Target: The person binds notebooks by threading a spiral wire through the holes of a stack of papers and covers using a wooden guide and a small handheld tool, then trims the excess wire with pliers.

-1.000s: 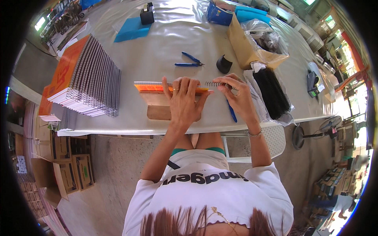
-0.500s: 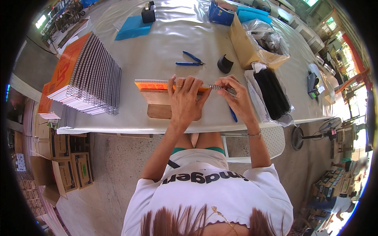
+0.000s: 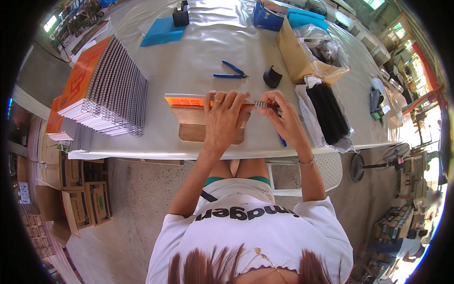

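On the near part of the table, a notebook with an orange cover [image 3: 182, 100] stands on edge against a wooden stand [image 3: 191, 132]. My left hand [image 3: 223, 120] is closed over its right part, fingers across the top and a ring on one of them. A dark spiral binding coil [image 3: 259, 104] sticks out from the notebook's right end. My right hand [image 3: 287, 124] pinches that coil between thumb and fingers; its far end is partly hidden by the hand. How far the coil runs into the notebook is covered by my left hand.
Spiral-bound notebooks [image 3: 116, 90] are stacked at the left. Beyond my hands lie blue-handled cutters [image 3: 229, 71] and a curved black piece [image 3: 272, 76]. Black coils [image 3: 328, 113] lie on white wrapping at the right, below a cardboard box [image 3: 292, 54]. A blue handle [image 3: 283, 140] shows beside my right wrist.
My right fingers have shifted slightly on the coil and curl closer around it. My left hand stays on the notebook. The whole view has moved a little.
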`<state>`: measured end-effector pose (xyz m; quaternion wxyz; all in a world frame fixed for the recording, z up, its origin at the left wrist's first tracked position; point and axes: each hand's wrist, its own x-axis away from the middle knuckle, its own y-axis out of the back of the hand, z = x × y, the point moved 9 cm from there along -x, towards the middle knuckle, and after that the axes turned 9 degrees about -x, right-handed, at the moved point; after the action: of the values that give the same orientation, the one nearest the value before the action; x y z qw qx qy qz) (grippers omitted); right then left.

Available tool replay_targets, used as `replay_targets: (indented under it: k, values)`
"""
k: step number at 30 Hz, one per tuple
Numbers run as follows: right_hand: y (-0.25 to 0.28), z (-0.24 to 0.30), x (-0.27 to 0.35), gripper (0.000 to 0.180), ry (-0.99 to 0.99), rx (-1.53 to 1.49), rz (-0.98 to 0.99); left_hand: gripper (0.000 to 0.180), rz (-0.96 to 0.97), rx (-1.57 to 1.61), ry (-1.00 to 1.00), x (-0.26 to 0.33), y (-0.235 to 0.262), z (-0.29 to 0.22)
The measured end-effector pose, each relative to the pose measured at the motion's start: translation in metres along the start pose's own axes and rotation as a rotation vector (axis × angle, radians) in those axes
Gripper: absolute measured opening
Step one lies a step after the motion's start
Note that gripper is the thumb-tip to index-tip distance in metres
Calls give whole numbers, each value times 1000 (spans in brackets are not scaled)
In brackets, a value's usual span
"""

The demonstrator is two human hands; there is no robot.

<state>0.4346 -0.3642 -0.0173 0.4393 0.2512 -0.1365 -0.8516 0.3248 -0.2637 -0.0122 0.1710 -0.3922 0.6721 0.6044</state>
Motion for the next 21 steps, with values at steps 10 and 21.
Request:
replay_targets:
  k: [10,21]
  values:
    - [60,-102,-69,28,-120,308,4,26,46,158,-188,-2,-9,-4]
    - [49,-218,-104,79,-312,340,254,21,-10,186,-214,0,-8,-3]
